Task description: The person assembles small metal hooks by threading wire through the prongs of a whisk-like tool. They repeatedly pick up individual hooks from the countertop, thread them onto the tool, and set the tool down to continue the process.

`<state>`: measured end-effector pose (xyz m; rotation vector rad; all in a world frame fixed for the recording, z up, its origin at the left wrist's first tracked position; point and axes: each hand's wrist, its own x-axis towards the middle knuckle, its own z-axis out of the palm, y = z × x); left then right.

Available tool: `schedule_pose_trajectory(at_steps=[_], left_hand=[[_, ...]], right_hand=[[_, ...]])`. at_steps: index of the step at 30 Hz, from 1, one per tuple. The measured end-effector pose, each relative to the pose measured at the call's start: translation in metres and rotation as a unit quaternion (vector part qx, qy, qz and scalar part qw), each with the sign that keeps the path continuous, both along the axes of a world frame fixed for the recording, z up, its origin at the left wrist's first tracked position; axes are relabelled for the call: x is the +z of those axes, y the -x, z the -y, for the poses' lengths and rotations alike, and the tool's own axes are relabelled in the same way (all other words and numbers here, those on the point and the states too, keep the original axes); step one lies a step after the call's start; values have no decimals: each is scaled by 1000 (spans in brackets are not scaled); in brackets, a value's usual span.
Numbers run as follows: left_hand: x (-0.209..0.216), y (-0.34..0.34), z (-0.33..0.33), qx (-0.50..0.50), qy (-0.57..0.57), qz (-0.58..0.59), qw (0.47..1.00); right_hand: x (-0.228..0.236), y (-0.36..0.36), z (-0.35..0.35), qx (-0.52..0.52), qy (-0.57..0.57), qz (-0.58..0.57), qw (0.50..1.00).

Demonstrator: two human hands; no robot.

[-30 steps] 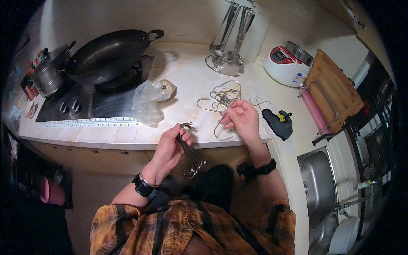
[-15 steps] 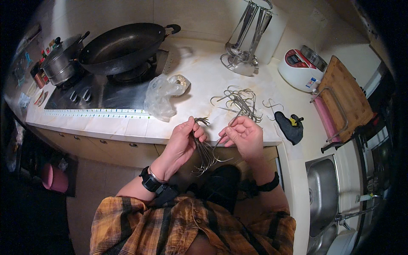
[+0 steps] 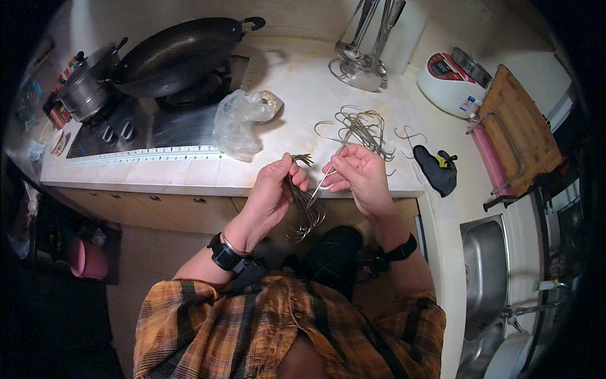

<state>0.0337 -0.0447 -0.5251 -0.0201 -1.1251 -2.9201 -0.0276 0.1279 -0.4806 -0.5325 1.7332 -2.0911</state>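
- A broad white, faintly veined stone-look countertop point(image 3: 297, 76) is strewn with cookware and loose metalware in a home kitchen.
- A wide, round black wok point(image 3: 177, 57) is perched over a dark, flat hob point(image 3: 183, 120) at left, well apart from the handwork.
- A crumpled, translucent plastic bag point(image 3: 235, 129) with pale contents is set down beside the hob.
- A tangled heap of thin, curved, silvery metal hooks point(image 3: 367, 129) is piled on the countertop, just beyond the right hand point(image 3: 363, 178); neighbours could be dragged along if one were tugged out, so closely are the bends interlocked.
- In the left hand point(image 3: 274, 186), fingers closed, a sheaf of slender, dark-looking metal hooks point(image 3: 306, 211) is clamped near its upper ends, curved tips hung past the countertop's front edge. Were that grip loosened, strays could be dropped to the tiled floor point(image 3: 158, 252).
- A single slim, shiny metal hook point(image 3: 324, 184) is pinched between right thumb and fingers, slanted toward the sheaf; whether contact is made cannot be told. A snag could be caused if its end were caught among the crowded curves.
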Motion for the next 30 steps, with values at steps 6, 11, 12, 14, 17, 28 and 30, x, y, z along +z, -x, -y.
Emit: schedule_pose_trajectory(at_steps=[6,11,12,14,17,28,30], left_hand=[[2,-4,2,-3,0,-5,1000],[2,-7,1,19,-13,-17,1000],[3,-8,2,20,-17,-19,999],[4,-9,3,17,-22,-23,999],[8,-11,2,30,-42,-43,998],[20,-17,8,34,-12,-113,993],[18,-15,11,21,-27,-125,992]], right_hand=[[2,1,10,-37,-5,10,999],[-1,0,16,-61,-3,8,998],[-2,0,17,-64,1,2,998],[-4,0,18,-71,12,-4,997],[-9,-3,20,-84,38,-1,996],[-23,-35,32,-95,168,99,976],[-22,-40,35,-113,167,87,976]])
